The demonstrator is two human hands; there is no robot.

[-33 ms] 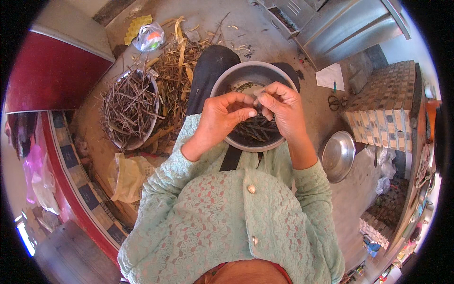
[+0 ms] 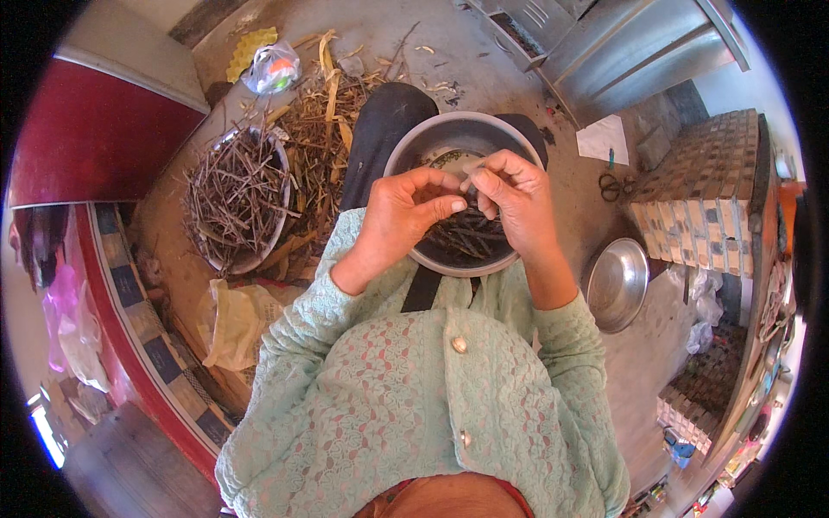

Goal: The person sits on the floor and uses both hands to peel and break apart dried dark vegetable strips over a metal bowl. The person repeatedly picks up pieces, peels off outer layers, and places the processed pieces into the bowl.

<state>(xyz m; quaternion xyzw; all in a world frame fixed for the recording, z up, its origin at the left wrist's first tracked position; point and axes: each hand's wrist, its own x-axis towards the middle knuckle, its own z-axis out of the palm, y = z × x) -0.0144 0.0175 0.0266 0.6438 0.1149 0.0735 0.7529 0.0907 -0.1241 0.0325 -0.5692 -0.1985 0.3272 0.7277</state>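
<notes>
A round grey basin (image 2: pixel 400 164) rests on my lap between my knees. Long dark pieces that look like dried pods (image 2: pixel 471 240) lie in its near part, and small greenish bits like seeds (image 2: pixel 447 160) are gathered toward the far side. Over the basin, my left hand (image 2: pixel 404 212) is closed, its curled fingers close to the right hand's tips. My right hand (image 2: pixel 515 194) pinches with thumb and forefinger. Whatever sits between the fingertips is too small and covered to make out.
On the floor to the left stands a basin of broken twigs (image 2: pixel 237 203), beside loose stalks and husks (image 2: pixel 319 147). A shiny metal basin (image 2: pixel 618 285) is at the right, near a brick-patterned block (image 2: pixel 699 190). Scissors (image 2: pixel 610 187) and white paper (image 2: pixel 603 140) lie beyond it.
</notes>
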